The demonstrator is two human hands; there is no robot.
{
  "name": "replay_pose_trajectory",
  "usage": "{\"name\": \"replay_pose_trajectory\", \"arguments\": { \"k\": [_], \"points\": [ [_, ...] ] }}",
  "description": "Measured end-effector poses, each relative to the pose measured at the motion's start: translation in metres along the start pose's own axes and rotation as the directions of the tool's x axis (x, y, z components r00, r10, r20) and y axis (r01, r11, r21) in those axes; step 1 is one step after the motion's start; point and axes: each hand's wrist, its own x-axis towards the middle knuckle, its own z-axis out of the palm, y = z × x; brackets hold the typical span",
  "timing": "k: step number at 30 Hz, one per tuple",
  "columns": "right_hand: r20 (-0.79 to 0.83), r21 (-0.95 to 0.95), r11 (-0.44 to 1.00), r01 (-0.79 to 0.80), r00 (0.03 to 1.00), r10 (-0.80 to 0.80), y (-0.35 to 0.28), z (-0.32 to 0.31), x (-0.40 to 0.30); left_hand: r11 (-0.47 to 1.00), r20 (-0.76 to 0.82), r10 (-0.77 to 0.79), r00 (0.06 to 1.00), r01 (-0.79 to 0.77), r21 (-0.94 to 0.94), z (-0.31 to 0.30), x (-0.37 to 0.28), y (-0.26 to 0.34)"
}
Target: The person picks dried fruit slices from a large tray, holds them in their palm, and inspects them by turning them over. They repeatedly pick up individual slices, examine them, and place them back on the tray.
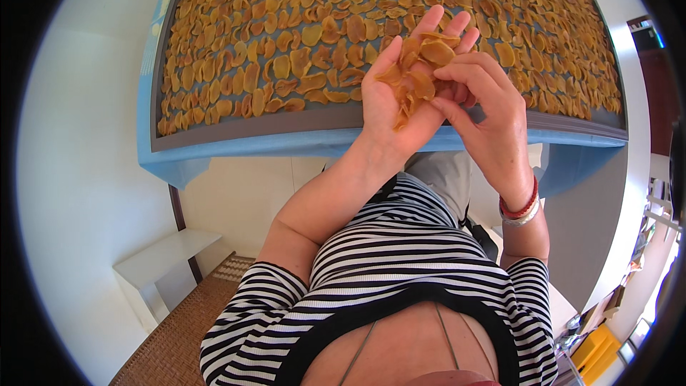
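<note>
My left hand [387, 104] is palm up over the near edge of a wide framed drying screen [321, 119]. In its palm lies a small heap of amber-brown dried slices [420, 84], perhaps fruit or root. My right hand [490, 94] reaches in from the right, its thumb and forefinger apart at the heap's edge. Whether it pinches a slice cannot be made out. Beyond both hands, many similar slices [300, 61] cover the screen in rough rows, with grey-blue mesh showing between them.
Blue cloth [289, 145] hangs below the screen's frame. A white panel [584, 225] stands at the right, and a small white shelf [166, 257] at the lower left. Woven matting [182, 321] covers the floor. A yellow object [595, 354] is at the lower right.
</note>
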Motion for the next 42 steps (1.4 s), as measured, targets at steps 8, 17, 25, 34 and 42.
{"name": "replay_pose_trajectory", "arguments": {
  "k": [8,17,25,34,42],
  "points": [
    [0.000,0.004,1.000,-0.001,1.000,0.001,0.001,0.004,-0.002,1.000,0.023,0.002,1.000,-0.003,0.021,-0.002,0.001,-0.001],
    [-0.038,0.111,0.993,-0.043,0.998,0.047,0.006,0.003,0.001,0.998,0.005,-0.012,1.000,0.012,-0.057,0.000,-0.002,-0.001],
    [-0.077,0.245,0.964,-0.103,0.989,0.125,0.009,0.000,0.005,0.994,0.009,-0.013,1.000,0.014,-0.104,-0.001,0.000,-0.002],
    [-0.065,0.363,0.918,-0.159,0.979,0.196,0.009,0.000,0.014,0.995,-0.041,-0.035,0.999,0.031,-0.096,0.000,-0.003,0.001],
    [-0.125,-0.002,1.000,0.016,0.992,-0.016,0.000,-0.005,0.005,0.999,0.006,0.004,1.000,-0.004,-0.054,-0.003,0.000,-0.003]
  ]
}}
